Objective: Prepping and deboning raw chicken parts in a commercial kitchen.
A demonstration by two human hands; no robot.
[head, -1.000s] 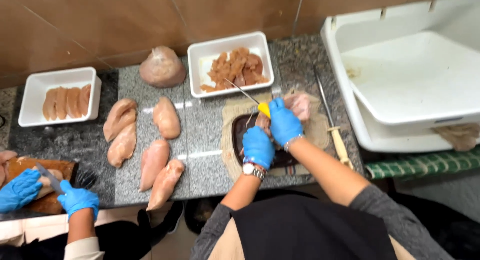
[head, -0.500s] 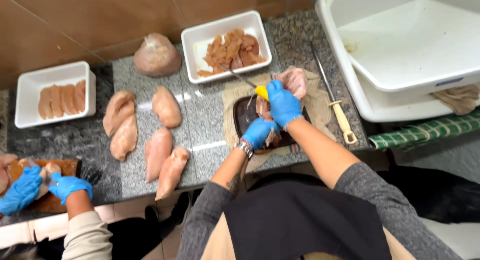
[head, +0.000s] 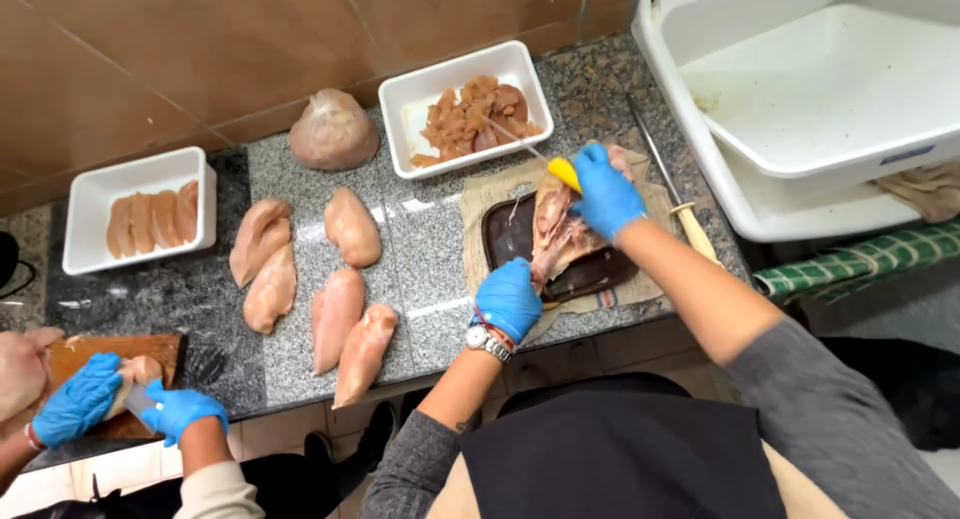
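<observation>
On dark cutting board: chicken carcass, pale pink, ragged, mostly stripped, lying lengthwise. Left hand clamped on its near end. Right hand gripping yellow-handled knife at far end, blade pointing toward white tray.

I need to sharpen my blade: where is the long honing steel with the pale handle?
In the head view the long honing steel with the pale handle lies on the granite counter, right of the dark cutting board, beside the white plastic tub.
</observation>
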